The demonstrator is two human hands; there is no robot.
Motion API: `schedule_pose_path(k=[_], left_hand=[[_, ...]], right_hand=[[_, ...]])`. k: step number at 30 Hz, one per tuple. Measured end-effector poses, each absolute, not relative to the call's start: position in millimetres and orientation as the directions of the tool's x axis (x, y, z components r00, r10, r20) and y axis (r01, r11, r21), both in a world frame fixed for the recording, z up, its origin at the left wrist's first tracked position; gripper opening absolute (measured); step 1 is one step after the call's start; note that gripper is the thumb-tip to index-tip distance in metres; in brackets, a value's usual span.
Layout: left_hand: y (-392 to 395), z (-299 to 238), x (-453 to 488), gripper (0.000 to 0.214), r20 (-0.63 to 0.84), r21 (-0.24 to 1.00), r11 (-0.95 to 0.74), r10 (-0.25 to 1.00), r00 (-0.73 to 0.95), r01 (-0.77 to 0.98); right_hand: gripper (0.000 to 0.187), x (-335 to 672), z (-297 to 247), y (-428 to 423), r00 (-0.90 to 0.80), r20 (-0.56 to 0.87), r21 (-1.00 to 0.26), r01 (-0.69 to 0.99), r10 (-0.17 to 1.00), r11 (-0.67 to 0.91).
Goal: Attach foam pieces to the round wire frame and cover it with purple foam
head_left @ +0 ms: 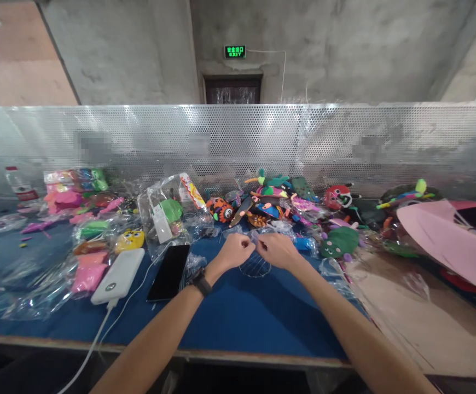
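Over the blue tabletop, my left hand and my right hand face each other with their fingers curled closed. Between their fingertips shows a small, pale, see-through bit, too blurred to name. Just beneath the hands lies a clear round piece with thin lines across it, partly covered by them. A dark watch is on my left wrist. Beyond my hands is a heap of colourful clay figures, and a blue clay packet lies close to my right hand.
To the left are a black phone, a white power bank with a cable, and pink clay in plastic. A clear bag stands behind the phone. Pink sheets lie at the right; a perforated metal screen bounds the back.
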State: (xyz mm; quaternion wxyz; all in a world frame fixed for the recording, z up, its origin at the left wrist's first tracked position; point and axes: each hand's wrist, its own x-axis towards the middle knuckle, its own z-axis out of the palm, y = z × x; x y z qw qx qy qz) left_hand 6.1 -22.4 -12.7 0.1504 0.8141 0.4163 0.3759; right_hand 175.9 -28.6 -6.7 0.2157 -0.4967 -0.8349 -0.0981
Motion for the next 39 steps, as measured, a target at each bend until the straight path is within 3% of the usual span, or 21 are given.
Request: schedule_pose_path(k=[4, 10, 18, 20, 23, 25, 29, 34, 39], left_hand=[[-22.7, -11.5, 8.2, 0.031, 0.522, 0.553, -0.618, 0.780, 0.346, 0.559], [-22.5, -12.8, 8.5, 0.029, 0.526, 0.543, -0.638, 0.765, 0.371, 0.546], [-27.3, -13.1, 13.7, 0.028, 0.571, 0.521, -0.645, 0.750, 0.334, 0.559], [-25.7, -12.2, 13.4, 0.023, 0.621, 0.538, -0.646, 0.738, 0.263, 0.542], [-17.0, -14.0, 9.5, 0.010, 0.678, 0.633, -0.601, 0.735, 0.026, 0.488], [-8.8, -17.3, 6.0, 0.023, 0.603, 0.750, -0.537, 0.795, -0.065, 0.387], [2.2, -22.9, 2.3, 0.033, 0.396, 0.905, -0.407, 0.912, 0.103, 0.124], [-0.6, -19.9, 3.5, 0.031, 0.415, 0.904, -0.425, 0.897, 0.154, 0.041], [-6.6, -14.3, 2.9, 0.028, 0.420, 0.896, -0.442, 0.876, 0.236, 0.048]], right_hand=[[0.021, 177.7, -3.9, -28.9, -0.322, 0.495, -0.081, 0.907, 0.807, 0.412], [0.015, 170.0, -5.9, -32.5, -0.287, 0.533, -0.295, 0.818, 0.796, 0.493], [0.033, 169.4, -14.1, -27.9, -0.227, 0.603, -0.323, 0.807, 0.765, 0.495], [0.037, 171.4, -14.5, -24.8, -0.238, 0.611, -0.372, 0.756, 0.755, 0.539], [0.037, 175.1, -13.7, -18.5, -0.216, 0.621, -0.504, 0.626, 0.753, 0.595], [0.035, 177.9, -13.9, -13.7, -0.192, 0.578, -0.622, 0.526, 0.793, 0.580], [0.032, 183.1, -17.5, -6.2, -0.172, 0.448, -0.802, 0.356, 0.877, 0.479], [0.028, 185.9, -17.3, -7.7, -0.188, 0.400, -0.861, 0.260, 0.897, 0.438], [0.029, 187.1, -11.6, -10.7, -0.131, 0.404, -0.856, 0.296, 0.905, 0.425]])
